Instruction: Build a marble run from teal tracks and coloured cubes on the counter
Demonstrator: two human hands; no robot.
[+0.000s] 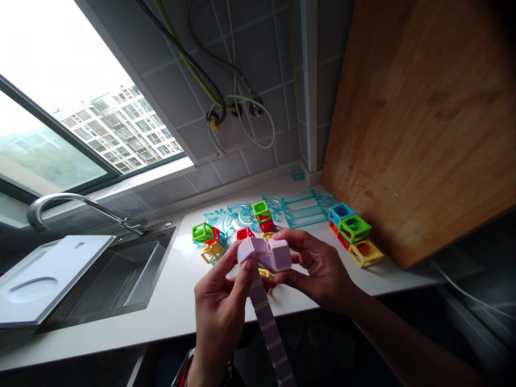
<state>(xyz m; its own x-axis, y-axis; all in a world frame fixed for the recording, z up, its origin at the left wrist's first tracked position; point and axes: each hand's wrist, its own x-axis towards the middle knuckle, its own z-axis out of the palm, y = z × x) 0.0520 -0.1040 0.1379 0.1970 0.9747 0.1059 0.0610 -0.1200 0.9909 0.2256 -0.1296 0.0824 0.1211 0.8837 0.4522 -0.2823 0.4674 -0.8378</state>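
A lilac and white twisty snake puzzle [266,324] is held up in front of the counter between both hands. Its upper segments are folded into a blocky bend, while the rest hangs down as a straight striped strip past the lower edge of view. My left hand [223,301] pinches the folded part from the left, thumb in front. From the right, my right hand [324,269] grips the end block with thumb and fingers. Behind the puzzle, a red cube frame [244,233] and yellow pieces [265,273] are partly hidden.
Green, red and yellow cube frames [202,232] stand left, with another stack [355,229] at right. Clear blue track pieces [305,216] lie along the back. A sink [139,271] with a faucet [80,198] is at left; a wooden board [419,118] leans at right.
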